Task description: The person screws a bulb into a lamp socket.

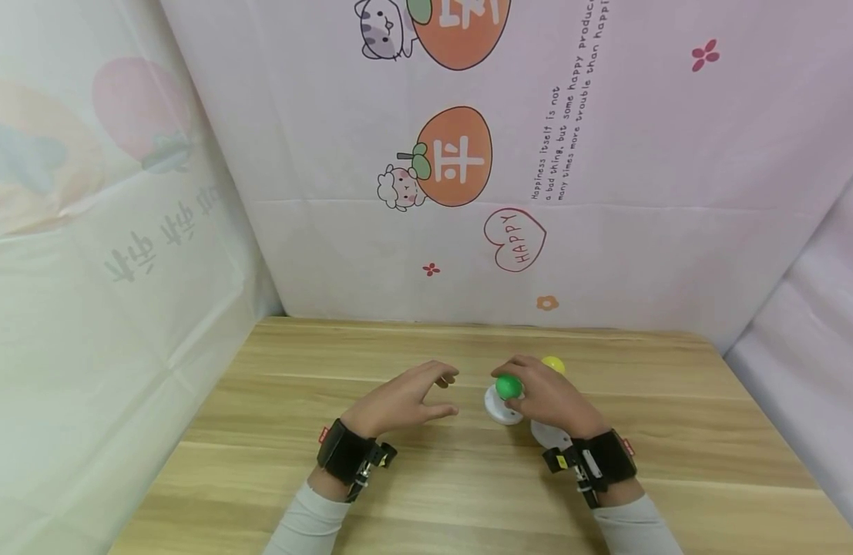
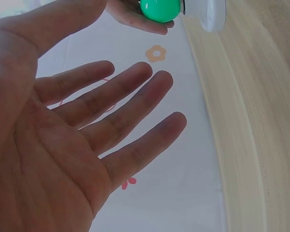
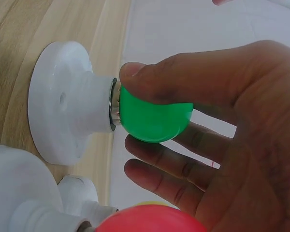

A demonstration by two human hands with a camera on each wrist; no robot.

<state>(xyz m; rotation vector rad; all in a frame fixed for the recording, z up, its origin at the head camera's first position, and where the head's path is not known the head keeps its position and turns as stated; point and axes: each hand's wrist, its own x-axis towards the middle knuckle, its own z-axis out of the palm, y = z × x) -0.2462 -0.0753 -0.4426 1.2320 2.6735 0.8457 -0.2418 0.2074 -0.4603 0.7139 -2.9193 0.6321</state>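
A green light bulb (image 1: 508, 386) stands upright in a round white lamp socket (image 1: 498, 409) on the table. My right hand (image 1: 552, 396) holds this bulb, thumb on one side and fingers round the other. In the right wrist view, a strip of metal screw base (image 3: 117, 104) shows between the green glass and the socket rim. My left hand (image 1: 403, 398) hovers to the left of the socket, touching nothing. Its fingers (image 2: 135, 150) are spread and nearly straight in the left wrist view.
Behind my right hand a yellow bulb (image 1: 554, 364) peeks out. A second white socket (image 1: 549, 435) lies partly under that hand. The right wrist view also has a red bulb (image 3: 152, 221) and another small socket (image 3: 79, 193). Printed cloth (image 1: 350, 254) hangs behind the wooden table (image 1: 426, 493).
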